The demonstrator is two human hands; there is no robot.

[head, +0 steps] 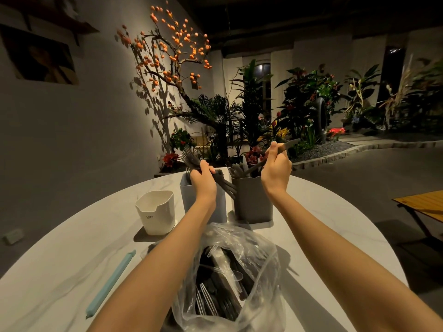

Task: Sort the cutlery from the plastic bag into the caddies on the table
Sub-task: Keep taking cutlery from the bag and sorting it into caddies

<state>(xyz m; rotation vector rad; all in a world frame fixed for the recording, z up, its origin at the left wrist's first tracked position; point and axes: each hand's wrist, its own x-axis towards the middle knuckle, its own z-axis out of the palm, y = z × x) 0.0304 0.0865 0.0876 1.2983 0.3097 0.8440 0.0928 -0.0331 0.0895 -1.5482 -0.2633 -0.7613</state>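
Bag: plastic bag of cutlery lay nearest, below both wrists.
Left hand: fingers curled round a fork bundle over the blue-grey caddy.
Right hand: fingers gripped a knife above the dark caddy.

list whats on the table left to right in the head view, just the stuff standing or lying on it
blue clip → white caddy → light grey caddy → dark grey caddy. The plastic bag lies nearer, overlapping the two grey caddies' span, so its place in the order is unclear.
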